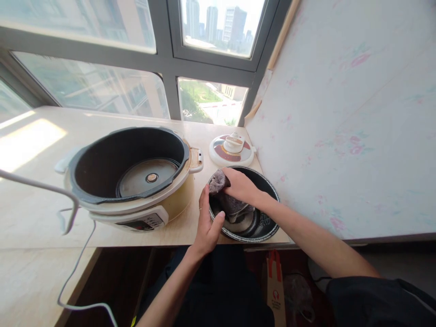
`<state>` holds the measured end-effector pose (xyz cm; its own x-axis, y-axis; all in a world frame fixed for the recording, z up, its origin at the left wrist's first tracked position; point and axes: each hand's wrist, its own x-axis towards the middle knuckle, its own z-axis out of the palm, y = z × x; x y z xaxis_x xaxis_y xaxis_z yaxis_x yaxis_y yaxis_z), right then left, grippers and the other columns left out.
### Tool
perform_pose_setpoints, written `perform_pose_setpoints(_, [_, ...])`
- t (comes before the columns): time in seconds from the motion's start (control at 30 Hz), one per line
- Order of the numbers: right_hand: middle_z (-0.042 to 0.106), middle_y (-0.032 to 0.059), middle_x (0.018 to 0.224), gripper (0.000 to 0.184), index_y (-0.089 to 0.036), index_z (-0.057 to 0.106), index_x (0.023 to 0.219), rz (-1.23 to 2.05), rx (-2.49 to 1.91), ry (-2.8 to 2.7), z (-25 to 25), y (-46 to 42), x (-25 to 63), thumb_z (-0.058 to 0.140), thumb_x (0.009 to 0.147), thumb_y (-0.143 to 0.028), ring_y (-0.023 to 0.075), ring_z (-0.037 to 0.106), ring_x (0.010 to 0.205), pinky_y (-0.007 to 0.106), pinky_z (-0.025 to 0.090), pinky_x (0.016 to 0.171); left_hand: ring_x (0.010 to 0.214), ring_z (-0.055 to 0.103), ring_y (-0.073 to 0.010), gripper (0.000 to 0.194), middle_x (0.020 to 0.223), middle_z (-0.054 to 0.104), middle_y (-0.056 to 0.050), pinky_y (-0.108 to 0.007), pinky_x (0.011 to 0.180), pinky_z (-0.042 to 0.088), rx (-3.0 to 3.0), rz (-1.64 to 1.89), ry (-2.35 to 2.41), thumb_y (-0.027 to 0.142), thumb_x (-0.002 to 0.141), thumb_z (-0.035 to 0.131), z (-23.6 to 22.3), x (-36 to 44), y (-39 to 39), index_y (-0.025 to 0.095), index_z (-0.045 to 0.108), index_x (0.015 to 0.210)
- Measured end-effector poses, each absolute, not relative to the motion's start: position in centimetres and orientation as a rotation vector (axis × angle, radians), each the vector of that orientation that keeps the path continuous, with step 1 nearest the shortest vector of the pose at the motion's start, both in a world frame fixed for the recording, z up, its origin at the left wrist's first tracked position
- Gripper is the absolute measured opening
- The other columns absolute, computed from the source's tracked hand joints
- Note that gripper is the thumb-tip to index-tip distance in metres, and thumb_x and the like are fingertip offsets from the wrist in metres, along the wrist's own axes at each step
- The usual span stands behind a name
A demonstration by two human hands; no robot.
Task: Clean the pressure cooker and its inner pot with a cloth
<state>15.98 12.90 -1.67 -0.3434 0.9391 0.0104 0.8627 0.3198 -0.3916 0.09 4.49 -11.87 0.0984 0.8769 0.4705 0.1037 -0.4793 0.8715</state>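
A dark inner pot [269, 218] stands on the wooden counter near its front edge. My left hand [206, 225] grips the pot's left rim, thumb over the edge and fingers down the outside. My right hand [240, 185] is closed on a grey-brown cloth [225, 193] and presses it against the inside of the pot near the left wall. The cloth hangs down into the pot. To the left sits the cream electric cooker body [136, 181], its dark cavity uncovered with the heating plate showing.
A white and red cooker lid [232, 151] lies behind the pot by the wall. A white cable [73, 213] trails off the counter's [41, 190] left front. Windows run along the back; a papered wall closes the right. An orange paper bag [275, 286] stands below.
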Motion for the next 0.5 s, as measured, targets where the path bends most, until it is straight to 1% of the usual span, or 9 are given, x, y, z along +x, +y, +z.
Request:
perform_pose_setpoints(0.1, [0.064, 0.0140, 0.125, 0.035, -0.020, 0.057, 0.121, 0.178, -1.856, -2.569, -1.6, 12.8, 16.5, 0.054, 0.088, -0.012, 0.0305, 0.063, 0.114, 0.035, 0.051, 0.085, 0.158, 0.023, -0.0289, 0.069, 0.171, 0.025, -0.009, -0.050, 0.129, 0.022, 1.732, 1.499, 0.964, 0.030, 0.102, 0.050, -12.0, 0.2, 4.6, 0.032, 0.021, 0.165])
perform_pose_setpoints(0.17, [0.063, 0.0160, 0.127, 0.035, -0.020, 0.058, 0.125, 0.124, -1.986, -2.644, -2.1, 12.7, 16.9, 0.056, 0.090, -0.016, 0.0328, 0.063, 0.116, 0.037, 0.053, 0.084, 0.157, 0.026, -0.0291, 0.067, 0.170, 0.027, -0.010, -0.050, 0.128, 0.024, 1.735, 1.533, 0.964, 0.029, 0.102, 0.049, -12.1, 0.4, 4.6, 0.031, 0.025, 0.164])
perform_pose_setpoints(0.23, [0.063, 0.0182, 0.129, 0.041, -0.019, 0.058, 0.129, 0.211, -2.116, -2.672, -2.8, 12.8, 17.5, 0.064, 0.089, -0.027, 0.0357, 0.065, 0.115, 0.041, 0.056, 0.085, 0.156, 0.029, -0.0297, 0.064, 0.169, 0.030, -0.012, -0.051, 0.127, 0.026, 1.738, 1.553, 0.967, 0.030, 0.102, 0.048, -12.0, 0.5, 4.6, 0.030, 0.029, 0.163])
perform_pose_setpoints(0.3, [0.061, 0.0204, 0.133, 0.059, -0.018, 0.056, 0.134, 0.357, -2.218, -2.678, -3.5, 13.0, 17.9, 0.074, 0.083, -0.043, 0.0388, 0.067, 0.114, 0.045, 0.057, 0.086, 0.155, 0.031, -0.0303, 0.060, 0.167, 0.032, -0.014, -0.053, 0.125, 0.028, 1.744, 1.560, 0.974, 0.031, 0.102, 0.047, -11.9, 0.6, 4.7, 0.027, 0.034, 0.160])
perform_pose_setpoints(0.37, [0.060, 0.0225, 0.137, 0.080, -0.017, 0.053, 0.140, 0.495, -2.269, -2.679, -4.0, 13.5, 18.2, 0.081, 0.074, -0.054, 0.0406, 0.067, 0.115, 0.047, 0.057, 0.088, 0.154, 0.031, -0.0305, 0.055, 0.166, 0.033, -0.016, -0.054, 0.124, 0.030, 1.748, 1.572, 0.978, 0.031, 0.102, 0.046, -11.9, 0.6, 4.7, 0.025, 0.039, 0.156])
perform_pose_setpoints(0.4, [0.060, 0.0235, 0.137, 0.087, -0.016, 0.052, 0.141, 0.551, -2.277, -2.686, -4.1, 13.7, 18.2, 0.083, 0.071, -0.056, 0.0408, 0.067, 0.116, 0.047, 0.057, 0.089, 0.154, 0.031, -0.0306, 0.053, 0.165, 0.033, -0.016, -0.055, 0.124, 0.031, 1.749, 1.579, 0.979, 0.031, 0.102, 0.046, -11.9, 0.6, 4.7, 0.024, 0.041, 0.154])
perform_pose_setpoints(0.43, [0.060, 0.0243, 0.137, 0.090, -0.014, 0.052, 0.142, 0.590, -2.273, -2.702, -4.3, 13.9, 18.2, 0.083, 0.070, -0.057, 0.0408, 0.067, 0.116, 0.046, 0.057, 0.089, 0.154, 0.031, -0.0307, 0.051, 0.165, 0.034, -0.017, -0.055, 0.123, 0.031, 1.751, 1.585, 0.981, 0.032, 0.102, 0.045, -11.9, 0.7, 4.7, 0.023, 0.043, 0.152])
perform_pose_setpoints(0.5, [0.062, 0.0256, 0.134, 0.087, -0.012, 0.053, 0.141, 0.611, -2.251, -2.746, -4.4, 14.3, 18.1, 0.082, 0.072, -0.055, 0.0403, 0.068, 0.114, 0.045, 0.058, 0.088, 0.154, 0.032, -0.0316, 0.050, 0.165, 0.034, -0.018, -0.057, 0.122, 0.032, 1.756, 1.595, 0.984, 0.033, 0.102, 0.045, -12.0, 0.8, 4.8, 0.022, 0.044, 0.150])
